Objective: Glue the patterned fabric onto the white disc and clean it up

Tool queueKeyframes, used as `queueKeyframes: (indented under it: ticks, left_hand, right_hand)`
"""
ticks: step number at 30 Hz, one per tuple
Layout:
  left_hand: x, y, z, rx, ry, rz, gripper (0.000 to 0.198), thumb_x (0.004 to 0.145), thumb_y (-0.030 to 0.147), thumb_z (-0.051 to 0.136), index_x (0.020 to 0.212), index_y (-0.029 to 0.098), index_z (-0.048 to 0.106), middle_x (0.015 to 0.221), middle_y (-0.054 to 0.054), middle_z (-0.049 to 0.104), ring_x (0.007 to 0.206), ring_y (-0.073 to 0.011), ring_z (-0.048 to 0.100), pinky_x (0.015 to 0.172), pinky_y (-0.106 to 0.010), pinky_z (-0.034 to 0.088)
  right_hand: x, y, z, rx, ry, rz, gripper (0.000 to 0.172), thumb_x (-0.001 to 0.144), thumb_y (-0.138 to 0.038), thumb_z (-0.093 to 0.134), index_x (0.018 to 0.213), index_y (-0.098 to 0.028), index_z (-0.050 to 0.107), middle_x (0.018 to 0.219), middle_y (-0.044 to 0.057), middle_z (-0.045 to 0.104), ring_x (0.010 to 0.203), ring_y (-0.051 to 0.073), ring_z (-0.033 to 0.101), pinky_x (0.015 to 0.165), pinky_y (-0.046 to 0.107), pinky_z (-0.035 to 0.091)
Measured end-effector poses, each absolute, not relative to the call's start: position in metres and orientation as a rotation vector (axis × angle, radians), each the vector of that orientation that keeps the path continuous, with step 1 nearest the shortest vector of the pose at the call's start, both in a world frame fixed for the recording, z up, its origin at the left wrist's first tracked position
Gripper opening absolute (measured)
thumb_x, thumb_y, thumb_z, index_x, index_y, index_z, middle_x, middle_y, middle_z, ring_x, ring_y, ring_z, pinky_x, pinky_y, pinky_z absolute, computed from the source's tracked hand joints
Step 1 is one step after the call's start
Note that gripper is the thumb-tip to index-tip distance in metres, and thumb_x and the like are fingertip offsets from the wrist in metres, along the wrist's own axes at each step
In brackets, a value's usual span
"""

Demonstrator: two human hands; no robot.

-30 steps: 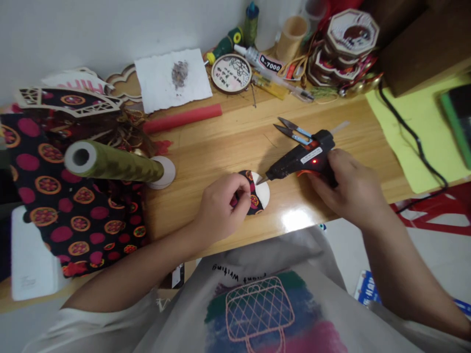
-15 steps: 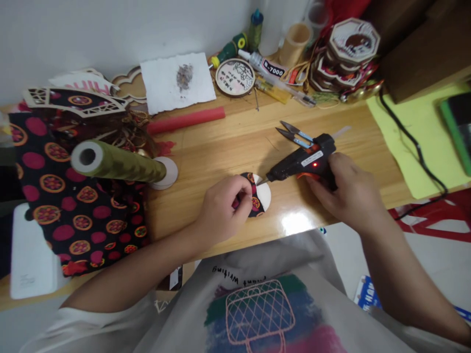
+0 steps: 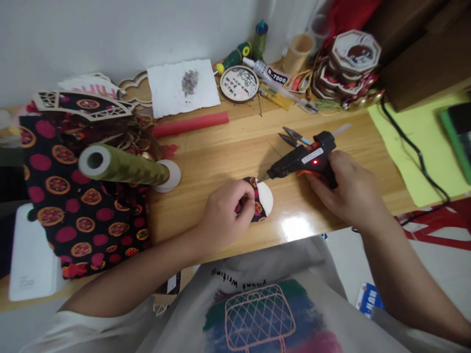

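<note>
My right hand [image 3: 349,189] is wrapped round the handle of a black hot glue gun [image 3: 300,159] with a lit red light. Its nozzle points left, at the upper edge of a small white disc [image 3: 266,198] lying on the table. Dark patterned fabric [image 3: 257,210] covers the left part of the disc. My left hand [image 3: 230,208] is closed in a pinch on that fabric, with the fingers hiding part of it. Just behind the glue gun lie thread snips [image 3: 292,136], partly covered by it.
A green thread spool [image 3: 127,165] stands at the left beside a large patterned cloth [image 3: 81,220]. Along the back are a red strip [image 3: 191,123], a stained white paper [image 3: 184,88], a B-7000 glue tube [image 3: 270,72] and stacked octagonal pieces [image 3: 349,63]. A black cable [image 3: 408,142] crosses yellow paper [image 3: 430,181].
The nozzle has shifted from over the white part of the disc to its upper edge by the fabric. The view has tilted slightly. Both hands keep their hold.
</note>
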State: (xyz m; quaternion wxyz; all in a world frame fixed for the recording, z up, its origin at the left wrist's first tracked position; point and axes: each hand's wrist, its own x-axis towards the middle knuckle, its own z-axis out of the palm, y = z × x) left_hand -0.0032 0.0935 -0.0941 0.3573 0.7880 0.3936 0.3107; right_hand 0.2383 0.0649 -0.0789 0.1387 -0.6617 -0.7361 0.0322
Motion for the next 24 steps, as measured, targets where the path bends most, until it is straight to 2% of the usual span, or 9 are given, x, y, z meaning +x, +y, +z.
queueKeyframes:
  ticks: [8, 14, 24]
  left_hand:
    - [-0.0027, 0.0935, -0.0928, 2.026, 1.017, 0.792, 0.014, 0.077, 0.006, 0.053, 0.076, 0.02, 0.051, 0.067, 0.003, 0.06, 0.062, -0.0099, 0.055, 0.056, -0.023, 0.042]
    - [-0.002, 0.0934, -0.0909, 2.032, 1.01, 0.797, 0.015, 0.076, 0.005, 0.053, 0.075, 0.019, 0.05, 0.067, 0.003, 0.059, 0.062, -0.0099, 0.054, 0.056, -0.023, 0.041]
    - [-0.0034, 0.0932, -0.0939, 2.051, 1.006, 0.799, 0.014, 0.076, 0.005, 0.053, 0.076, 0.019, 0.051, 0.067, 0.003, 0.058, 0.06, -0.0095, 0.052, 0.055, -0.022, 0.04]
  right_hand:
    - [0.2399, 0.065, -0.0798, -1.964, -2.084, 0.09, 0.023, 0.08, -0.042, 0.051, 0.077, -0.022, 0.041, 0.065, 0.0, 0.046, 0.052, 0.015, 0.043, 0.046, 0.025, 0.028]
    - [0.2393, 0.0653, -0.0772, -1.933, -2.111, 0.11, 0.021, 0.078, -0.036, 0.053, 0.073, -0.022, 0.038, 0.064, -0.001, 0.043, 0.051, 0.013, 0.04, 0.045, 0.025, 0.025]
    - [0.2374, 0.0704, -0.0786, -1.946, -2.106, 0.057, 0.021, 0.079, -0.038, 0.051, 0.075, -0.023, 0.037, 0.061, -0.001, 0.04, 0.049, 0.013, 0.035, 0.044, 0.025, 0.026]
